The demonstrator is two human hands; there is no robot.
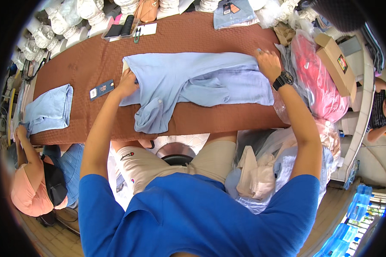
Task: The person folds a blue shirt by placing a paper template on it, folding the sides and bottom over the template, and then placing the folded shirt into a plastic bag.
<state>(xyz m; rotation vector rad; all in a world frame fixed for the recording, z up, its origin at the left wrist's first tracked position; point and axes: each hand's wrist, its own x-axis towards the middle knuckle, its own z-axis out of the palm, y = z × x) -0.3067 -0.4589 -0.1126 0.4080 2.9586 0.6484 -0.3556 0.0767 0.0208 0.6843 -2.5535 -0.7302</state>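
A light blue long-sleeved shirt (158, 77) lies spread sideways across the brown-covered table (193, 34). One sleeve, with a buttoned cuff, is folded down toward the front edge. My left hand (126, 83) grips the shirt's left end, where a bit of cream-coloured edging shows; some fingertips are hidden in the cloth. At the far right corner my right hand (269, 65), with a black watch on its wrist, pinches the shirt's edge. A dark hang tag (101, 90) with a white label lies on the table just left of my left hand.
A co-worker's hand (21, 132) touches a folded blue garment (50, 109) at the left. Green thread snips (137, 35) and a clear tray (120, 29) lie at the back, near a folded blue shirt (233, 15). Bagged pink clothing (313, 73) and a cardboard box (336, 64) stand right.
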